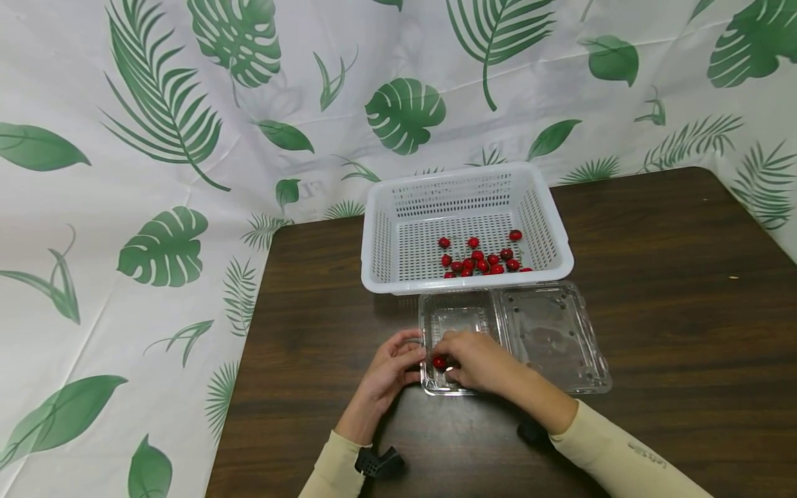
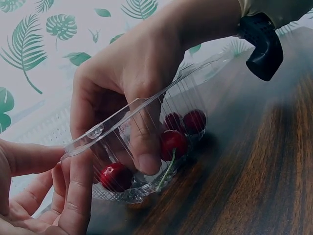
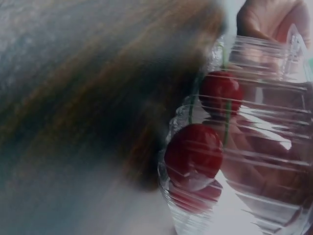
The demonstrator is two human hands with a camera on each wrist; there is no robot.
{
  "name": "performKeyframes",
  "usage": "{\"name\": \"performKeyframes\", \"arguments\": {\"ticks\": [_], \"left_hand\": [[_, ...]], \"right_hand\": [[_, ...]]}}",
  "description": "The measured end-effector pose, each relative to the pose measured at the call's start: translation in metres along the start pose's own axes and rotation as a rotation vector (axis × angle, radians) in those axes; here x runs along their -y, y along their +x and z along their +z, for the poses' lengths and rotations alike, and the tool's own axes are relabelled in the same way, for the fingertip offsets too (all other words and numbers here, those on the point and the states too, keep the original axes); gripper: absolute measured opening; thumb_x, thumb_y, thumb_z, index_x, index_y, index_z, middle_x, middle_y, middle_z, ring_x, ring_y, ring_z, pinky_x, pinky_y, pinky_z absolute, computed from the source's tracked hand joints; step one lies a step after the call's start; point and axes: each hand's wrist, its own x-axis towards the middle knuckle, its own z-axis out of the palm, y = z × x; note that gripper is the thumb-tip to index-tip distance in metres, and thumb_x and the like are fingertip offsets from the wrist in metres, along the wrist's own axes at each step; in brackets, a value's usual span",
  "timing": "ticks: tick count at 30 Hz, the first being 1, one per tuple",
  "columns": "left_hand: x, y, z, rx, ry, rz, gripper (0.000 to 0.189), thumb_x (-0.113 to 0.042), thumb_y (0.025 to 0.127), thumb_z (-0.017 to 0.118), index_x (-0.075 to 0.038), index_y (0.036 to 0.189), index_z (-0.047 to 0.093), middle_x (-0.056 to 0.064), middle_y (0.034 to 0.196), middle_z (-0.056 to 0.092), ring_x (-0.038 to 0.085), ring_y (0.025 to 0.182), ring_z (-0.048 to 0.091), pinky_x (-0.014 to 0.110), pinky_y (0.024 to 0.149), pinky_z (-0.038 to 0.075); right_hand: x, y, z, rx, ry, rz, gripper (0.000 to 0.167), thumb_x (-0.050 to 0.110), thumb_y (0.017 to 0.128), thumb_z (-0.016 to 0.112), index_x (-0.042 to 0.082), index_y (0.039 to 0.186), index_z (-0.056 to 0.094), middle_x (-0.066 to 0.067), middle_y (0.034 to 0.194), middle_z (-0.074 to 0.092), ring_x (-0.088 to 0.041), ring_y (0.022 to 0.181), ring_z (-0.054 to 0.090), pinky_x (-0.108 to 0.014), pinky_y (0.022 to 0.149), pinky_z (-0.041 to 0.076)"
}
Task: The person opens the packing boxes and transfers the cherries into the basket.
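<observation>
A clear plastic clamshell box (image 1: pixel 461 315) lies opened on the table, its lid (image 1: pixel 548 339) folded out to the right. My left hand (image 1: pixel 394 366) pinches the box's left rim between thumb and fingers. My right hand (image 1: pixel 478 360) reaches down inside, bent fingers around a red cherry (image 1: pixel 439 362); I cannot tell whether they grip it. In the left wrist view, one cherry (image 2: pixel 116 176) sits left of the right thumb (image 2: pixel 146 161), and another cherry (image 2: pixel 173 143) with a green stem lies on its other side. Through the ribbed wall, the right wrist view shows a cherry (image 3: pixel 193 154) close up.
Behind the box stands a white perforated basket (image 1: pixel 407 285) holding several cherries (image 1: pixel 482 265), mostly near its front side. The dark wood table (image 1: pixel 672 311) extends to both sides. A white leaf-print cloth (image 1: pixel 336 138) hangs behind it and along the left.
</observation>
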Motion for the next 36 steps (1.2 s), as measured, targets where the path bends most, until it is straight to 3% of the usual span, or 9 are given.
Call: {"name": "performKeyframes", "arguments": {"ticks": [5, 14, 26, 31, 36], "left_hand": [[0.0, 0.0, 0.0, -0.009, 0.001, -0.004, 0.029, 0.003, 0.093, 0.059, -0.009, 0.119, 0.055, 0.002, 0.09, 0.061, 0.011, 0.074, 0.06, 0.023, 0.058, 0.052], [0.0, 0.001, 0.0, -0.012, -0.001, -0.006, 0.031, 0.004, 0.092, 0.059, -0.008, 0.12, 0.054, 0.002, 0.09, 0.062, 0.012, 0.075, 0.06, 0.023, 0.058, 0.052], [0.001, 0.002, -0.003, 0.006, -0.01, 0.004, 0.034, 0.001, 0.09, 0.063, -0.004, 0.122, 0.053, 0.006, 0.094, 0.062, 0.015, 0.078, 0.062, 0.025, 0.06, 0.054], [0.002, 0.002, -0.003, 0.01, -0.01, 0.003, 0.035, 0.001, 0.09, 0.064, -0.003, 0.123, 0.052, 0.006, 0.095, 0.062, 0.015, 0.079, 0.062, 0.025, 0.06, 0.054], [0.002, 0.001, -0.003, 0.011, -0.006, 0.002, 0.032, 0.002, 0.091, 0.062, -0.004, 0.121, 0.053, 0.005, 0.093, 0.062, 0.014, 0.077, 0.062, 0.025, 0.06, 0.054]], "right_hand": [[-0.001, 0.0, 0.004, -0.033, 0.016, -0.009, 0.033, 0.008, 0.067, 0.087, 0.013, 0.098, 0.074, 0.004, 0.088, 0.065, -0.014, 0.078, 0.063, -0.033, 0.072, 0.054], [-0.001, 0.002, 0.002, -0.016, 0.063, 0.027, 0.031, 0.006, 0.068, 0.085, 0.016, 0.096, 0.076, 0.006, 0.088, 0.065, -0.012, 0.08, 0.062, -0.032, 0.073, 0.054], [0.006, 0.0, -0.004, 0.067, 0.046, 0.057, 0.029, 0.009, 0.069, 0.084, 0.017, 0.095, 0.076, 0.007, 0.086, 0.062, -0.008, 0.071, 0.053, -0.029, 0.065, 0.048], [0.004, 0.001, -0.005, 0.044, 0.074, 0.047, 0.027, 0.008, 0.07, 0.084, 0.016, 0.094, 0.075, 0.007, 0.085, 0.062, -0.008, 0.071, 0.054, -0.027, 0.064, 0.048], [0.003, 0.002, -0.011, 0.015, 0.135, 0.057, 0.029, 0.008, 0.071, 0.084, 0.013, 0.098, 0.075, 0.004, 0.091, 0.066, -0.014, 0.081, 0.062, -0.03, 0.072, 0.052]]}}
